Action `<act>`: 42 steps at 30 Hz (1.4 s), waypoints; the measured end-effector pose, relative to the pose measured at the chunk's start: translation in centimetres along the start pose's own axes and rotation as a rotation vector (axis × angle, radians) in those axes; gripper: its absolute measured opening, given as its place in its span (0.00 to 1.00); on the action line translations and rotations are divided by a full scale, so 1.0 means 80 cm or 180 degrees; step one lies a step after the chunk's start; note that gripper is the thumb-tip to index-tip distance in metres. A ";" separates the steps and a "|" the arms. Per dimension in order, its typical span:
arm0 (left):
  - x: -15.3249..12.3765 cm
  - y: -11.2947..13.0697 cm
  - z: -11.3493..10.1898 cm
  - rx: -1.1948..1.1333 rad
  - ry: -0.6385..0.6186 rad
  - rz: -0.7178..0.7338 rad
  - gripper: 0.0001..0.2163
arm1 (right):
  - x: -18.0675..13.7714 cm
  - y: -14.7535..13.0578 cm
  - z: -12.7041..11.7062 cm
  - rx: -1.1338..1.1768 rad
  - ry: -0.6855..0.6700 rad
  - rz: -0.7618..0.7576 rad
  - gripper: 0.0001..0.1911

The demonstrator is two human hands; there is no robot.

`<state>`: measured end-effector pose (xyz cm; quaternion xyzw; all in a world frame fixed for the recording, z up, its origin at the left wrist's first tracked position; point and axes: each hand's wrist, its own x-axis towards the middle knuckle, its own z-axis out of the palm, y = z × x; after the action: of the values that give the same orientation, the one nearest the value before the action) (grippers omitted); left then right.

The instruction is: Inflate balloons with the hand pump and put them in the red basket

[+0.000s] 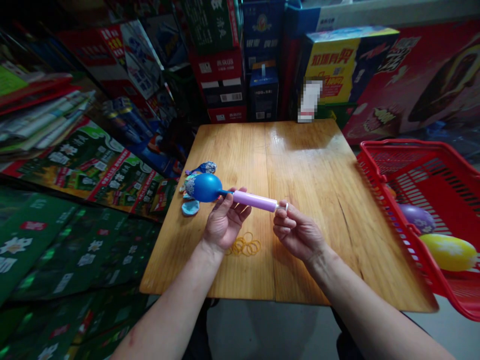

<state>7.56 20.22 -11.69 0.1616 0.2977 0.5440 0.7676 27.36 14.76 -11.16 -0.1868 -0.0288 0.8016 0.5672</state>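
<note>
A purple balloon pump (255, 201) lies level between my two hands above the wooden table. Its left end carries a partly inflated blue balloon (206, 187), whose neck is drawn over the nozzle. My left hand (227, 217) grips the pump's nozzle end, thumb on top at the balloon's neck. At the other end, the fingers of my right hand (296, 225) are closed on the white pull handle (285, 207), which sits close to the barrel. Behind the blue balloon lie several flat balloons (190, 207). Yellow rubber bands (245, 245) form a loose pile below my left hand.
The wooden table (307, 175) stands in front of me. Against its right edge is a red basket (420, 145) holding a purple balloon (416, 217) and a yellow balloon (448, 252). Stacked boxes (225, 75) line the back, and green cartons (67, 250) fill the left side.
</note>
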 end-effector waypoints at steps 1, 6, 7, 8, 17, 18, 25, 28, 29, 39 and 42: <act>0.000 0.000 0.000 0.0025 -0.0001 0.0000 0.07 | 0.000 0.001 0.000 0.0020 -0.0006 0.0047 0.09; -0.001 -0.001 0.002 0.0125 -0.0018 -0.0037 0.08 | 0.000 -0.004 -0.004 0.0119 -0.0041 0.0184 0.11; 0.000 0.002 0.001 0.0156 -0.0024 -0.0031 0.07 | -0.001 -0.009 -0.005 0.0148 -0.0048 0.0208 0.10; 0.001 0.006 0.000 0.0186 -0.0026 -0.0003 0.07 | -0.002 -0.015 -0.005 0.0154 -0.0059 0.0215 0.08; -0.006 0.023 -0.005 0.0400 -0.0137 0.0190 0.09 | -0.009 -0.029 -0.004 -0.0062 -0.0041 0.0101 0.05; -0.008 0.016 -0.004 0.0394 -0.0143 0.0105 0.10 | -0.007 -0.021 -0.005 -0.0055 -0.0038 0.0131 0.06; 0.000 0.002 -0.001 0.0270 -0.0024 0.0103 0.08 | 0.002 -0.010 -0.001 -0.0002 0.0041 0.0185 0.06; 0.006 0.020 -0.003 0.0292 -0.0012 0.0281 0.09 | -0.007 -0.031 0.004 -0.0112 0.0016 0.0146 0.04; 0.007 0.027 -0.004 0.0298 -0.0016 0.0388 0.09 | -0.010 -0.037 0.005 -0.0148 -0.0005 0.0111 0.04; -0.010 -0.008 0.003 0.0339 -0.0117 0.0167 0.10 | -0.003 -0.006 -0.006 -0.0035 -0.0009 0.0154 0.08; -0.004 -0.003 0.002 0.0329 -0.0053 0.0150 0.10 | -0.005 -0.016 -0.004 -0.0118 0.0014 0.0206 0.06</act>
<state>7.75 19.89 -11.65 0.2125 0.3151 0.5445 0.7477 28.73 14.82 -11.04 -0.1998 -0.0364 0.8184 0.5376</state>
